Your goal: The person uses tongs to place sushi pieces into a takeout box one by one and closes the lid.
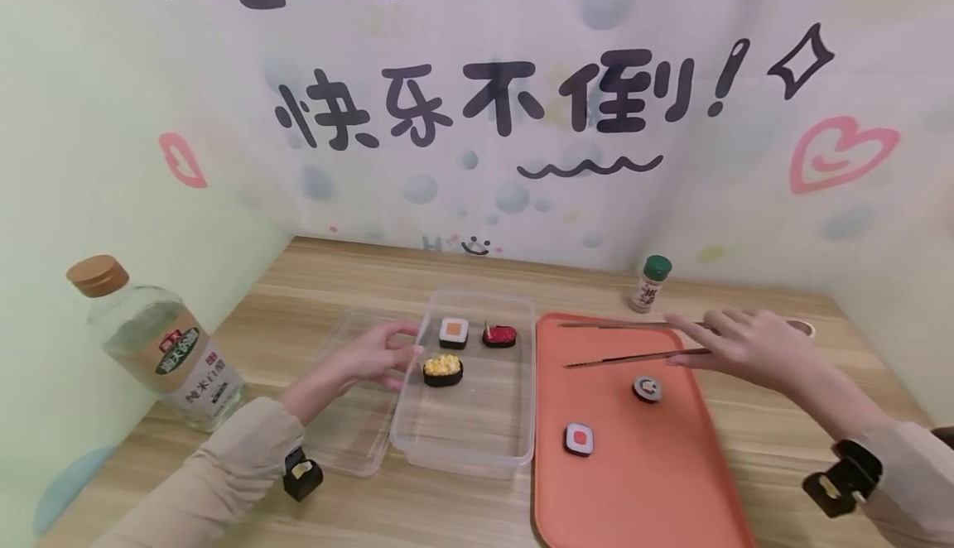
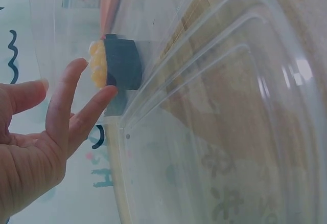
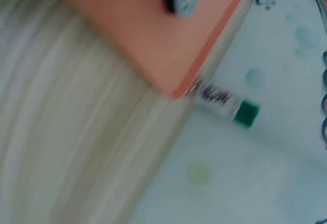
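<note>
My left hand (image 1: 376,355) is at the left wall of a clear plastic container (image 1: 477,424), its fingers apart and loosely bent. Inside the container are a corn-topped sushi piece (image 1: 443,370), a square roll with an orange centre (image 1: 453,333) and a red-topped piece (image 1: 499,335). My right hand (image 1: 753,348) holds metal tongs (image 1: 619,359) above the orange tray (image 1: 633,490); their two arms are spread with nothing between the tips. On the tray lie a round roll (image 1: 647,389) and a square roll with a red centre (image 1: 579,439).
A clear lid (image 1: 346,449) lies on the table left of the container. Farther left stands a large glass bottle (image 1: 175,349) with a brown cap. A small green-capped shaker (image 1: 651,285) stands behind the tray, near the printed wall cloth (image 1: 477,200).
</note>
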`<state>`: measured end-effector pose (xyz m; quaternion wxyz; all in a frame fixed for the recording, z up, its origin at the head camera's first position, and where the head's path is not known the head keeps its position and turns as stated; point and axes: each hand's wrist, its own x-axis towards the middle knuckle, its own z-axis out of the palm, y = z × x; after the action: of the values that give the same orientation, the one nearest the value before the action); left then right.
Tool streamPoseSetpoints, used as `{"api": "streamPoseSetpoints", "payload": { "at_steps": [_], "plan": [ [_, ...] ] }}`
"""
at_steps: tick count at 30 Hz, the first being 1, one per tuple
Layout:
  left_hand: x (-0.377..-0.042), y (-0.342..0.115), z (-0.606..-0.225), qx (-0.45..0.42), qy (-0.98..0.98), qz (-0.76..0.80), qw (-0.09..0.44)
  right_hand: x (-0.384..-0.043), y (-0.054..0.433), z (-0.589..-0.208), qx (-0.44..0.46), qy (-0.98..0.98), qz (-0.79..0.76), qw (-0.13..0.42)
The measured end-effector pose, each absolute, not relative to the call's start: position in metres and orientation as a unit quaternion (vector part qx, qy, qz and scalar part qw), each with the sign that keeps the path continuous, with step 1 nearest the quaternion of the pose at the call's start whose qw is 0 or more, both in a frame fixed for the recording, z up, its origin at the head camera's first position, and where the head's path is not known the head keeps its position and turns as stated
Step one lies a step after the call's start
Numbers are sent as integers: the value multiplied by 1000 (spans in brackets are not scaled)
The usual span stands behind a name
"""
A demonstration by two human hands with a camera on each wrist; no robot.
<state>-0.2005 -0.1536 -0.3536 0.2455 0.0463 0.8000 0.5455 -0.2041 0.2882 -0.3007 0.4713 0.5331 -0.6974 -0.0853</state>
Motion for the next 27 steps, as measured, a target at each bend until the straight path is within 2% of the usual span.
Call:
{"api": "streamPoseSetpoints", "payload": {
  "at_steps": [12,20,27],
  "plan": [
    [-201,-155,-354,52,799,545,250,-179,370,-340,517,-741,-117,413],
    [-199,-157,-353,53,798,547,248,-175,389,-345,532,-743,-168,369],
    [-200,-155,-353,50,796,549,249,-177,392,-341,533,-742,-197,356]
  ]
}}
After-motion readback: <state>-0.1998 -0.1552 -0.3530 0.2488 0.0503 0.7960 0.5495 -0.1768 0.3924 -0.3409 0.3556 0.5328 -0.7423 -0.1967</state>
